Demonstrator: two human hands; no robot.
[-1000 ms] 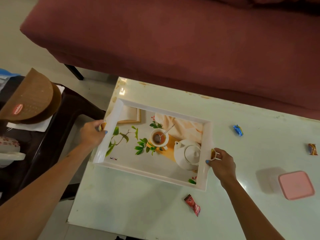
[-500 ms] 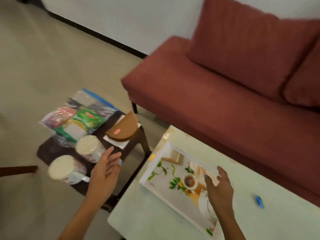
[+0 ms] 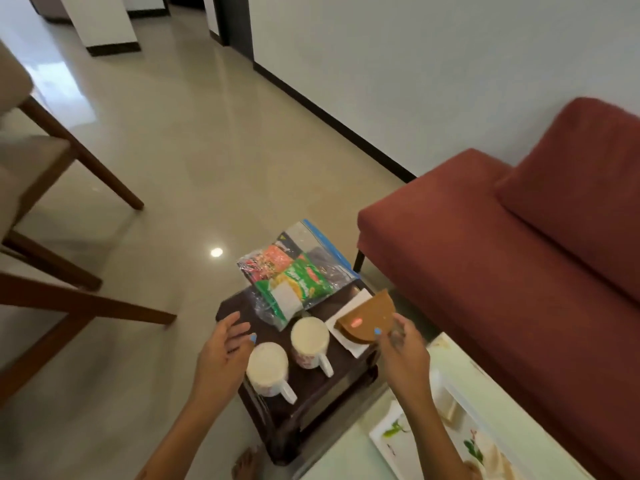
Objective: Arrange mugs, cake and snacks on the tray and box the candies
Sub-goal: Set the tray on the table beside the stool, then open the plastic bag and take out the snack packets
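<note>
Two white mugs stand on a dark side table: the near mug and the far mug, both with handles turned toward me. A brown half-round cake pack lies on a white napkin at the table's right. A clear zip bag of snacks lies at the table's far end. My left hand hovers open just left of the near mug. My right hand hovers open beside the cake pack's near edge. The printed white tray shows at the lower right on the pale coffee table.
A red sofa fills the right side, close to the side table and the coffee table. Wooden chair legs stand at the left on the shiny tiled floor. My bare foot is under the side table's near corner.
Both hands let go of the tray's handles and swung left to the side table. The view turned from the coffee table toward the mugs, cake and snack bag.
</note>
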